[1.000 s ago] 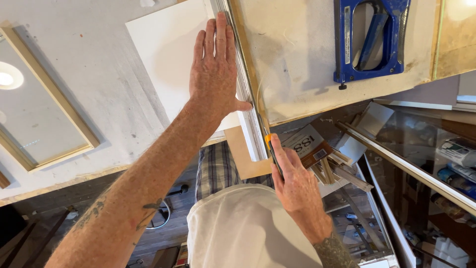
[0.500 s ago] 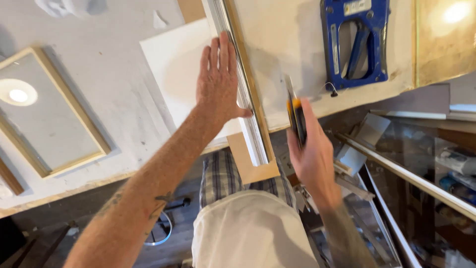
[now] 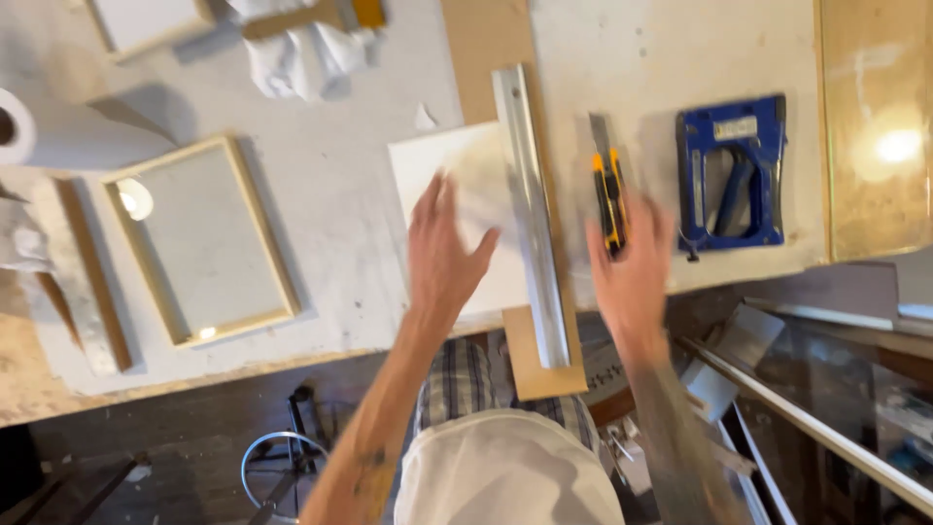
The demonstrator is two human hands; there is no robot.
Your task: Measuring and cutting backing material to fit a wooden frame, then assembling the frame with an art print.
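Observation:
My left hand is spread open over the near edge of a white sheet, just left of a long metal straightedge. The straightedge lies on a brown board that sticks out past the bench's front edge. My right hand is to the right of the straightedge and grips the rear of a yellow and black utility knife. The knife's blade points away from me. Both hands are blurred by motion.
A blue staple gun lies right of the knife. A wooden frame with a pane sits at left, near a paper roll and a white rag. A glossy pane lies far right. Metal rails are below the bench.
My left hand has lifted off the straightedge and drawn back toward me. My right hand has carried the knife up from below the bench edge to beside the straightedge. The view has pulled back.

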